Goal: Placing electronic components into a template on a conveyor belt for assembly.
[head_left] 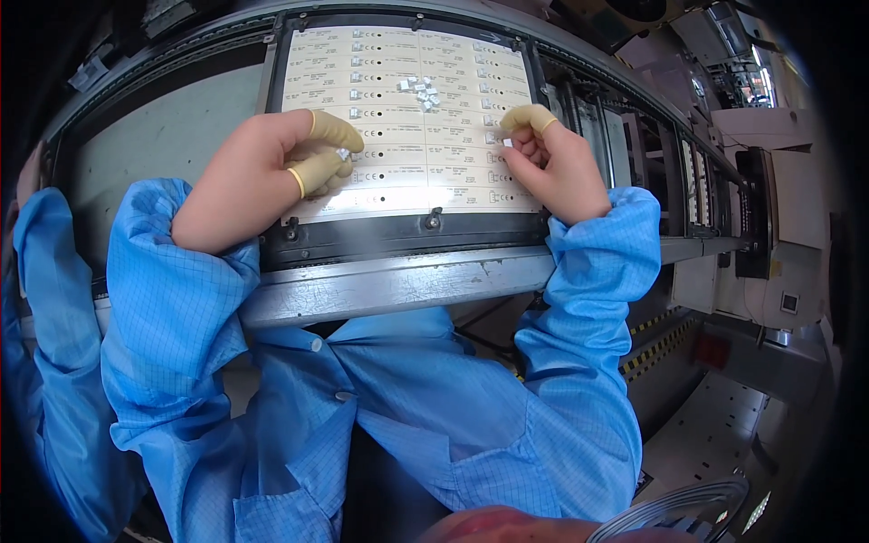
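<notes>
A cream-white printed panel (403, 185) lies in a black frame in front of me. Small white block-shaped connectors sit in two columns along its rows, and a loose pile of connectors (421, 93) rests near its upper middle. Over the left column, my left hand (253, 172) pinches a small white connector (343, 154) between thumb and forefinger; both fingers wear yellowish finger cots. At the right column, my right hand (566, 167) is closed, with another small white connector (507, 143) at its thumb tip. Its forefinger has a finger cot, and its other fingers curl inward.
A metal rail (407, 288) runs along the near side of the frame. Dark clamps (434, 218) stick up from the frame's edges. Conveyor tracks extend to both sides. Another person's blue sleeve (59, 281) is at the far left. Machinery (769, 208) stands at the right.
</notes>
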Motion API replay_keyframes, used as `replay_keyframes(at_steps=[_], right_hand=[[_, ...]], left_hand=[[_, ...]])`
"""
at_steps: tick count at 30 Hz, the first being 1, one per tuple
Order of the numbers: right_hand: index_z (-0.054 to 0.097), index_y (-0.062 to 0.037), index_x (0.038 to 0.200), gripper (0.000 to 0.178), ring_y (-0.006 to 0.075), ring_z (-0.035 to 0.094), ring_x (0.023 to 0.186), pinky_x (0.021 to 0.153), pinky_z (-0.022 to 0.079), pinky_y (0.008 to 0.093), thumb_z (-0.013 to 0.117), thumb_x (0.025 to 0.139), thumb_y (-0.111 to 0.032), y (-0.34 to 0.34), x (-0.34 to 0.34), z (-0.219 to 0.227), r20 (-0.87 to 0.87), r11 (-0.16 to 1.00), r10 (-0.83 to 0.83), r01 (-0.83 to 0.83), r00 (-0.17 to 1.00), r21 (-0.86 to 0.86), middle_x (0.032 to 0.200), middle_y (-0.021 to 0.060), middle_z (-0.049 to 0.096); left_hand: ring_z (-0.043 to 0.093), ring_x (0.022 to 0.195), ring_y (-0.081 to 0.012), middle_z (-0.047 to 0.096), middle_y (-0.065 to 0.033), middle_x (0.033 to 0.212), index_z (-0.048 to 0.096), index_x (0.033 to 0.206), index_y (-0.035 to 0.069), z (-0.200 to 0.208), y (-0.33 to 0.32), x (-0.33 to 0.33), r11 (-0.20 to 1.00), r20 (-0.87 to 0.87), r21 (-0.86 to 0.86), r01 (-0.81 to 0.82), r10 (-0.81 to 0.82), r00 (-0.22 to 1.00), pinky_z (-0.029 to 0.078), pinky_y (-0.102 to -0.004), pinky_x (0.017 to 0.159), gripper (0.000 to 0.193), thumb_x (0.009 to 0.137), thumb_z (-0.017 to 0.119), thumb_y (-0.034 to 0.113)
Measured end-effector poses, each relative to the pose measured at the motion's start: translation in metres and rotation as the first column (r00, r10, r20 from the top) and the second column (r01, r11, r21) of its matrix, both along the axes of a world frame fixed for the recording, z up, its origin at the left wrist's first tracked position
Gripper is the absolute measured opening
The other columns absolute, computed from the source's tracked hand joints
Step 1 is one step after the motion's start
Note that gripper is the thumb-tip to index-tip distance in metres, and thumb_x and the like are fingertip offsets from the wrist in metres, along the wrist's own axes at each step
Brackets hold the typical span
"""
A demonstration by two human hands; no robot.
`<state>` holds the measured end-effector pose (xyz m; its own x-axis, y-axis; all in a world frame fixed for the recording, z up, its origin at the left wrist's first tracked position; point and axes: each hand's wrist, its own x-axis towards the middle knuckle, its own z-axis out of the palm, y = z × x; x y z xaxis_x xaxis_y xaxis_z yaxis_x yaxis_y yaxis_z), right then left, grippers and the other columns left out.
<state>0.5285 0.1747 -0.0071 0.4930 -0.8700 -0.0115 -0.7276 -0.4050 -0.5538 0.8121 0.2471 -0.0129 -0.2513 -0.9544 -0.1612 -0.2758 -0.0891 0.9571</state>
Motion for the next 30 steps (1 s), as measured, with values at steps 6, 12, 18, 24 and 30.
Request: replay_keyframes(at_steps=[6,12,18,24,30], right_hand=[[0.061,-0.0007,0.093,0.013,0.0117,0.054,0.067,0.061,0.044,0.0227,0.055,0.081,-0.004,0.003,-0.008,-0.003,0.086,0.995,0.083,-0.078,0.993,-0.061,0.080,0.0056,0.058],[0.061,0.0007,0.091,0.013,0.0163,0.056,0.070,0.063,0.044,0.0242,0.051,0.083,-0.001,-0.001,-0.010,-0.008,0.084,0.975,0.138,-0.121,0.987,-0.186,0.084,0.0080,0.056],[0.061,-0.0007,0.094,0.014,0.0134,0.054,0.067,0.062,0.044,0.0230,0.053,0.083,-0.001,-0.002,-0.012,-0.017,0.096,0.972,0.103,-0.080,0.990,-0.221,0.084,0.0062,0.056],[0.059,-0.0038,0.104,0.022,0.0066,0.049,0.063,0.059,0.044,0.0195,0.058,0.082,-0.002,0.003,-0.008,-0.013,0.205,0.999,-0.019,0.026,0.978,-0.031,0.079,0.0017,0.057],[0.059,-0.0023,0.106,0.023,0.0060,0.054,0.067,0.061,0.046,0.0182,0.058,0.083,-0.003,0.006,-0.006,-0.014,0.198,0.999,0.038,-0.030,0.979,-0.041,0.079,0.0028,0.060]], left_hand=[[0.058,0.075,-0.0202,0.060,-0.0104,0.086,0.061,0.097,0.001,-0.003,-0.003,0.002,0.877,0.287,-0.453,0.161,-0.028,0.957,0.047,-0.0272,0.068,0.020,0.078,0.056,0.000],[0.058,0.079,-0.0304,0.059,-0.0160,0.084,0.061,0.093,0.001,-0.005,-0.001,-0.008,0.892,0.342,-0.423,0.158,-0.004,0.940,0.048,-0.0346,0.070,0.019,0.074,0.058,0.002],[0.057,0.080,-0.0318,0.059,-0.0148,0.084,0.061,0.090,0.002,-0.008,-0.001,-0.009,0.827,0.547,-0.496,0.265,0.060,0.835,0.048,-0.0361,0.070,0.017,0.073,0.060,0.004],[0.056,0.081,-0.0301,0.059,-0.0129,0.084,0.061,0.090,0.003,-0.002,0.003,-0.012,0.832,0.556,-0.472,0.293,0.023,0.831,0.048,-0.0354,0.072,0.018,0.072,0.061,0.003],[0.057,0.081,-0.0301,0.059,-0.0131,0.085,0.061,0.089,0.002,-0.004,0.006,-0.009,0.777,0.604,-0.514,0.362,0.028,0.796,0.048,-0.0349,0.073,0.019,0.070,0.062,0.001]])
